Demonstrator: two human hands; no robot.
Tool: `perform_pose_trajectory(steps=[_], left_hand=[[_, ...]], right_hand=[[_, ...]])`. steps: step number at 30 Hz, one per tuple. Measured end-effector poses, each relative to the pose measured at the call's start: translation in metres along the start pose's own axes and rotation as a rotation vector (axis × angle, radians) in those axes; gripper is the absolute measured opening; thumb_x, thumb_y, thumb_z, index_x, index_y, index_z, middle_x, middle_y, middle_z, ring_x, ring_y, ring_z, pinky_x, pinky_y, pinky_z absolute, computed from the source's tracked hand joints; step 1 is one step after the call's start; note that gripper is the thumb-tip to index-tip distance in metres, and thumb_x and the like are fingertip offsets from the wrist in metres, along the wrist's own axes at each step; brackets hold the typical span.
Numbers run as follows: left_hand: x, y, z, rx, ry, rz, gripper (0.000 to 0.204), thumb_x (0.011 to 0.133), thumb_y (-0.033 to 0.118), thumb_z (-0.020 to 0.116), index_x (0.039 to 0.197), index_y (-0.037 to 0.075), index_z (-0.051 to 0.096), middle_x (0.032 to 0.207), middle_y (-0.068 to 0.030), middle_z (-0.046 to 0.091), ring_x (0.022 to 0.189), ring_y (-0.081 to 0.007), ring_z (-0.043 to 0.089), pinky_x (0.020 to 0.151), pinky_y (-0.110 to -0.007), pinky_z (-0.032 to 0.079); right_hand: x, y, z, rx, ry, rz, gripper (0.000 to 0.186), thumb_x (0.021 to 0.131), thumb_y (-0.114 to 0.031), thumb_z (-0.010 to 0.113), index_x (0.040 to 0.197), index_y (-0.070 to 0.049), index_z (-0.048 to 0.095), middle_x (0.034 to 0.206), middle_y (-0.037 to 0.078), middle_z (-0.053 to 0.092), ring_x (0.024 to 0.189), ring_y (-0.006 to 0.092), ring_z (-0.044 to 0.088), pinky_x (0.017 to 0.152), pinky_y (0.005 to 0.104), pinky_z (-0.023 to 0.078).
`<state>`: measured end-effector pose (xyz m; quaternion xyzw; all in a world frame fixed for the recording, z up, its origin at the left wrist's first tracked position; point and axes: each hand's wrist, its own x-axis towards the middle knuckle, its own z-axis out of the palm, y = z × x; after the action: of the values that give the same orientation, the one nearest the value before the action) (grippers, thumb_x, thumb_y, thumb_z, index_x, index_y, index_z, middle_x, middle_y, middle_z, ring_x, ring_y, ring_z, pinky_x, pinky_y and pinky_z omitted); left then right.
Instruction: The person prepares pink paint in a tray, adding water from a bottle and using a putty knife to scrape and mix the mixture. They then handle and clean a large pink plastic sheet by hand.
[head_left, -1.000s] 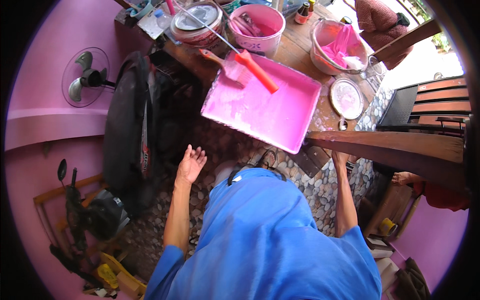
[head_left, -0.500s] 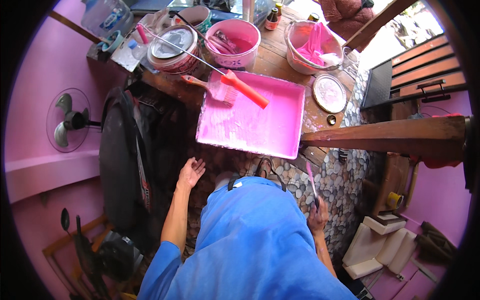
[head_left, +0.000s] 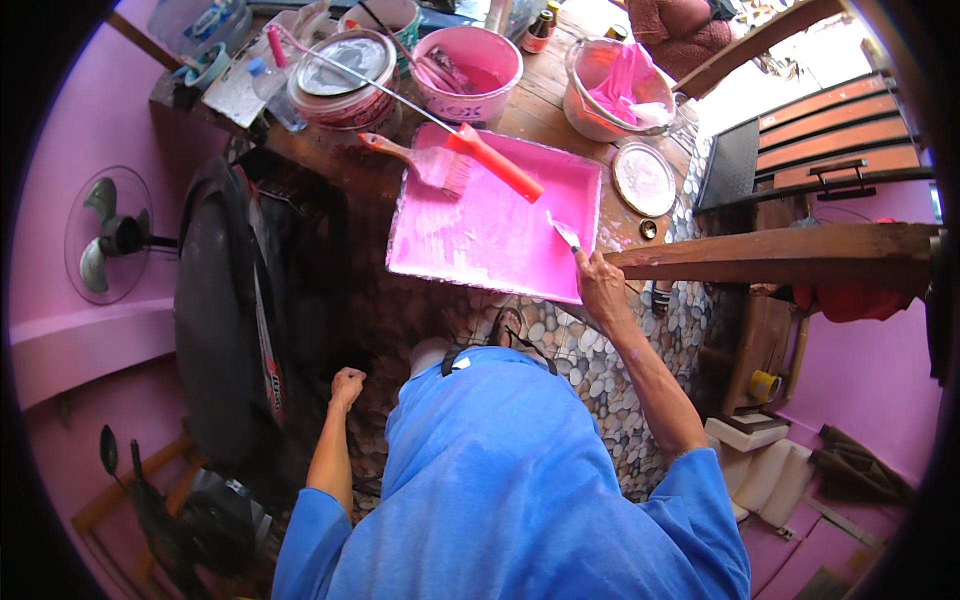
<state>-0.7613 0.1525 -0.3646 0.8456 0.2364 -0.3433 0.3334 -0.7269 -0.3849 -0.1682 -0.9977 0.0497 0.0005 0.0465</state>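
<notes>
My right hand (head_left: 603, 290) grips a putty knife (head_left: 566, 234) by its dark handle. The blade is over the right part of a pink paint tray (head_left: 420, 262), low against the paint; whether it touches cannot be told. A wide paintbrush (head_left: 425, 165) lies across the tray's far left corner, its bristles inside. Beside it a roller frame with a red handle (head_left: 500, 168) rests over the tray's far edge, its metal rod reaching back over a paint bucket. My left hand (head_left: 348, 386) hangs at my left side, fingers curled in, with nothing visible in it.
Behind the tray stand a lidded paint bucket (head_left: 345, 80), a pink bucket (head_left: 467, 75) and a tub with a pink bag (head_left: 618, 90). A round lid (head_left: 644, 180) lies to the right. A wooden beam (head_left: 770, 252) juts in beside my right hand; a motorbike (head_left: 225, 320) stands left.
My right hand has swung up and forward with the putty knife, from beside my hip to the tray. My left hand has lowered slightly leftward and its fingers have curled in.
</notes>
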Motion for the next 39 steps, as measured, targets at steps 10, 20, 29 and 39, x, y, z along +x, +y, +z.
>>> perform_pose_trajectory(steps=[10, 20, 29, 39], left_hand=[[-0.02, -0.028, 0.023, -0.026, -0.029, -0.037, 0.025, 0.076, 0.025, 0.067, 0.09, 0.005, 0.07, 0.085, -0.0132, 0.069, 0.081, -0.0225, 0.066, 0.074, -0.035, 0.051], [-0.004, -0.005, 0.034, -0.002, -0.02, 0.159, 0.024, 0.078, 0.028, 0.065, 0.089, 0.007, 0.071, 0.091, -0.0125, 0.07, 0.09, -0.0242, 0.066, 0.079, -0.035, 0.051], [-0.009, -0.001, 0.03, -0.02, -0.04, 0.058, 0.025, 0.076, 0.026, 0.067, 0.091, 0.006, 0.07, 0.092, -0.0147, 0.068, 0.09, -0.0262, 0.065, 0.079, -0.036, 0.05], [-0.025, -0.01, 0.041, -0.015, -0.054, 0.056, 0.024, 0.076, 0.026, 0.067, 0.091, 0.007, 0.07, 0.091, -0.0141, 0.068, 0.089, -0.0256, 0.065, 0.078, -0.036, 0.05]], right_hand=[[-0.015, -0.019, -0.036, 0.192, 0.022, 0.108, 0.015, 0.085, -0.016, 0.059, 0.088, -0.002, 0.063, 0.076, 0.018, 0.062, 0.068, 0.0351, 0.063, 0.062, 0.0452, 0.049], [-0.017, -0.001, -0.027, 0.431, 0.096, 0.061, 0.012, 0.079, -0.012, 0.065, 0.084, -0.001, 0.067, 0.071, 0.017, 0.066, 0.064, 0.0251, 0.067, 0.06, 0.0356, 0.051], [-0.01, -0.014, -0.04, 0.243, -0.082, 0.026, 0.013, 0.08, -0.015, 0.061, 0.086, -0.003, 0.064, 0.078, 0.016, 0.062, 0.072, 0.0341, 0.062, 0.065, 0.0447, 0.048], [0.0, -0.007, -0.052, 0.343, 0.015, 0.054, 0.013, 0.081, -0.016, 0.062, 0.087, -0.004, 0.065, 0.074, 0.016, 0.06, 0.068, 0.032, 0.061, 0.063, 0.0438, 0.048]])
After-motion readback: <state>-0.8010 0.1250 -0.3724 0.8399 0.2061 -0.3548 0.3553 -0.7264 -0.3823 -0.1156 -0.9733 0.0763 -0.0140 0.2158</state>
